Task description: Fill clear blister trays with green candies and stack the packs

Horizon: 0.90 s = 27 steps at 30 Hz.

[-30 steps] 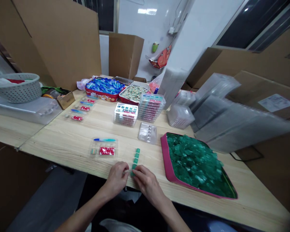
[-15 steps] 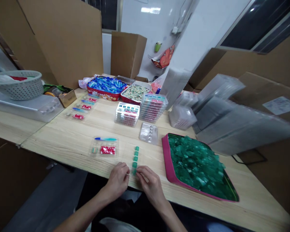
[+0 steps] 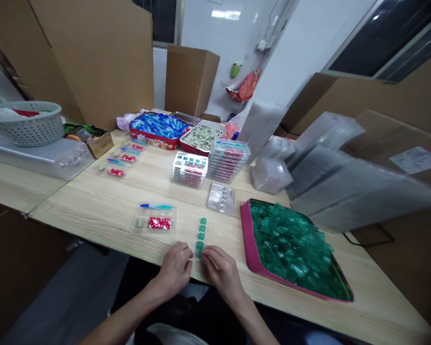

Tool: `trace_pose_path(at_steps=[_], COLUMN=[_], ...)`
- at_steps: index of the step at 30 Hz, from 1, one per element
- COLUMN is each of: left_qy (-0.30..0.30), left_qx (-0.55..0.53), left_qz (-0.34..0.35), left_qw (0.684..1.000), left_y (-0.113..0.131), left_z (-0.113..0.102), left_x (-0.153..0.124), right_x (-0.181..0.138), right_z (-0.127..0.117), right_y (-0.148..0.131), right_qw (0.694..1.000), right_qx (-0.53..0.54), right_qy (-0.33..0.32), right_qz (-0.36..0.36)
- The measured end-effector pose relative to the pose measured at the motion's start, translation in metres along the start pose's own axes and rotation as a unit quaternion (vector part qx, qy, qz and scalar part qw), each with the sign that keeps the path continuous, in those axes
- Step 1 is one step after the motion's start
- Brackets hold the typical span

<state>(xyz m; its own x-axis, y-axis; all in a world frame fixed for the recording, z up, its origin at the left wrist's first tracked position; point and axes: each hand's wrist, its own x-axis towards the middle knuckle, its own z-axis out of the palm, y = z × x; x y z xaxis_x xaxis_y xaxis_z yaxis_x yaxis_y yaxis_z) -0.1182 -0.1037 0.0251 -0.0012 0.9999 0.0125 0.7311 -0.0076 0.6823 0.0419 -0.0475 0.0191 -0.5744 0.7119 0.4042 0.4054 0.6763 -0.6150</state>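
Small green translucent squares (image 3: pixel 200 236) form a column in a clear plastic tray (image 3: pixel 209 235) at the front of the table. My left hand (image 3: pixel 175 268) is closed beside the lower left edge of this tray; what its fingertips hold, if anything, is hidden. On the other side, my right hand (image 3: pixel 221 270) is closed, thumb and fingers together right at the lowest square. Whether a piece is between them I cannot make out. Left of the column lies another clear tray (image 3: pixel 137 225) with a blue pen (image 3: pixel 156 206) and a red patterned packet (image 3: pixel 160 223).
On the right stands a pink-rimmed bin (image 3: pixel 249 239) heaped with green pieces (image 3: pixel 290 244). Filled tray stacks (image 3: pixel 189 168), an empty clear tray (image 3: pixel 221 198), a tin of blue pens (image 3: pixel 158 127) and a tub of small pale pieces (image 3: pixel 203 138) are further back. Cardboard boxes (image 3: pixel 190 79) surround the table.
My right fingertips have shifted slightly at the lowest green square, which shows a little more. My left hand stays at the tray's edge. The view has tilted slightly.
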Motion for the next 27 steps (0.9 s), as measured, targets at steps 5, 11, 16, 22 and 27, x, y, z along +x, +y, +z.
trace_pose_path(at_steps=[5, 11, 16, 22, 27], left_qy=[-0.005, -0.008, -0.003, 0.018, 0.085], left_qx=[0.015, 0.035, 0.071, 0.133, 0.225], left_qz=[0.011, 0.031, 0.055, 0.153, 0.287], left_qw=[1.000, 0.999, 0.996, 0.979, 0.927], left_y=[-0.001, -0.005, -0.008, -0.015, -0.026], left_z=[0.002, 0.005, 0.007, 0.008, 0.005], left_x=[-0.001, -0.002, -0.004, -0.029, -0.048], right_x=[0.001, 0.001, 0.000, -0.012, -0.010], right_z=[0.000, 0.009, 0.012, 0.005, -0.016], right_y=[0.000, 0.008, 0.004, -0.016, 0.011], right_qw=[0.995, 0.996, 0.990, 0.996, 0.996], right_qx=[-0.055, -0.063, -0.106, 0.034, 0.060], right_qy=[-0.056, -0.057, -0.073, -0.085, 0.003], right_qz=[-0.058, -0.032, -0.057, -0.017, 0.060])
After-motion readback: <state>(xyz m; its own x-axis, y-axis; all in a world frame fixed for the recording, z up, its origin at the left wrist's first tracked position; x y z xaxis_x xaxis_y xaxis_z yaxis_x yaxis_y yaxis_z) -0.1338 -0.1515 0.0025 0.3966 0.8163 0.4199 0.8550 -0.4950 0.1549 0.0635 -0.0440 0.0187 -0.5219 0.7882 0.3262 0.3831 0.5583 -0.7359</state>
